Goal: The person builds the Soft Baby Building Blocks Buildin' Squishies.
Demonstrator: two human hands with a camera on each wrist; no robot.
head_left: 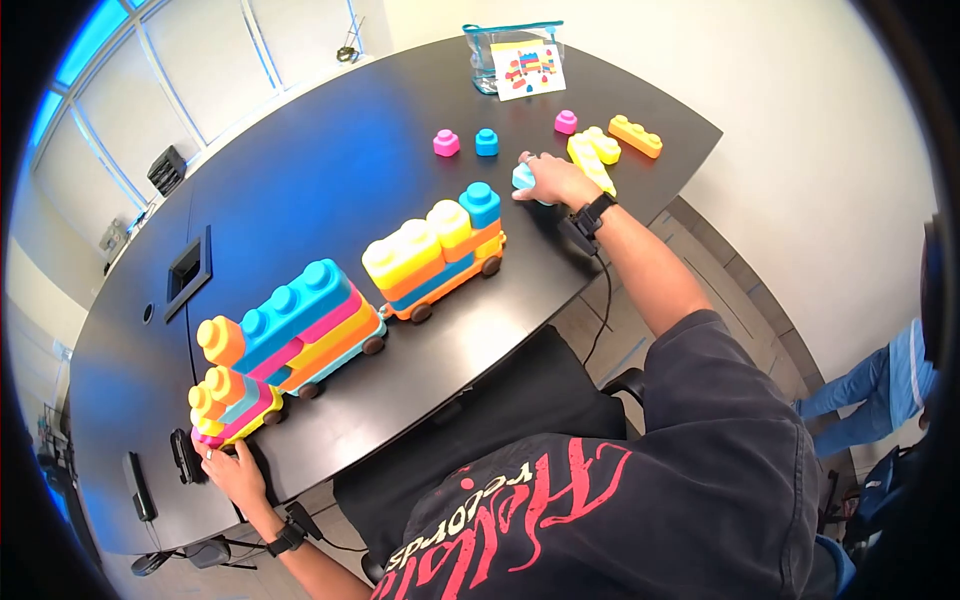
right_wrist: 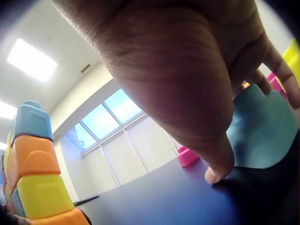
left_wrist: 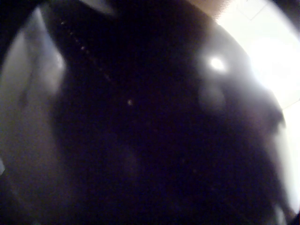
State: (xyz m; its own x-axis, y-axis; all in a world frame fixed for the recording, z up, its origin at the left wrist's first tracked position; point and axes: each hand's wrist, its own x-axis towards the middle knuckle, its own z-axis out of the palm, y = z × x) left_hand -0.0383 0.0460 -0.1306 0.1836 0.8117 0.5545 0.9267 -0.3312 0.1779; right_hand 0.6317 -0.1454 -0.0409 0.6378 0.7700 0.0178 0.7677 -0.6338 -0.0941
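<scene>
A toy train of building blocks stands on the dark table in the head view. Its front car (head_left: 235,405) has orange, teal, pink and yellow blocks. My left hand (head_left: 232,475) grips the near end of that car, thumb and fingers at opposite sides. The middle car (head_left: 325,340) and rear car (head_left: 435,265) follow in a line. My right hand (head_left: 560,180) holds a light blue block (right_wrist: 265,131) low over the table, thumb on one side and fingers on the other. The left wrist view is almost wholly dark and hides the left hand.
Beyond the right hand lie pink blocks (head_left: 446,143), a blue block (head_left: 486,142), yellow blocks (head_left: 590,155) and a long orange block (head_left: 635,136). A clear pouch (head_left: 483,70) with a picture card (head_left: 530,70) stands farther back. Another person's legs (head_left: 870,385) show at right.
</scene>
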